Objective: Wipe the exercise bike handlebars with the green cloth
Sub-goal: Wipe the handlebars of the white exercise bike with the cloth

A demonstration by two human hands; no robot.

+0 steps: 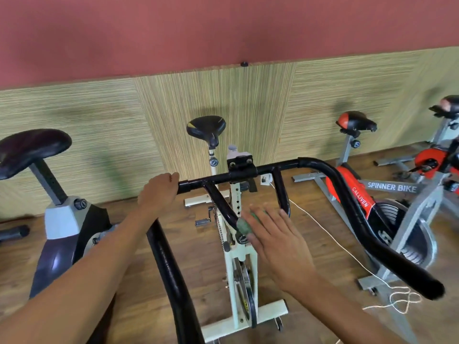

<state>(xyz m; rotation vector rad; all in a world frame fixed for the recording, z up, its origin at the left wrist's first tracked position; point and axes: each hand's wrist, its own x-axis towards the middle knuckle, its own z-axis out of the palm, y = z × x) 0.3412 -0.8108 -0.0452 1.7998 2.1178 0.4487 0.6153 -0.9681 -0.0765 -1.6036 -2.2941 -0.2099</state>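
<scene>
In a room lined with stationary bikes, a person is leaning over the looping black tubular handlebars of a white-framed exercise bike, both bare arms reaching forward. Off to the outer side of the left hand, a dark maroon and grey exercise bike with a wide black saddle is standing against the striped yellow-green wall panel. The left hand is wrapping its curled fingers over the bar's left bend, gripping it. Beyond and between the two hands, the white bike's narrow black saddle is rising on its post. The right hand is lying flat with fingers straight and slightly spread, pressing a bunched green cloth against the left prong of the inner loop, just below the crossbar. The cloth is showing at the fingertips, touching the black tube; blur is hiding its folds. Past the right hand's outer side, a thin white cord is trailing across the brown wooden floor and coiling near a red and grey bike lettered "SPINNER BIKE".
</scene>
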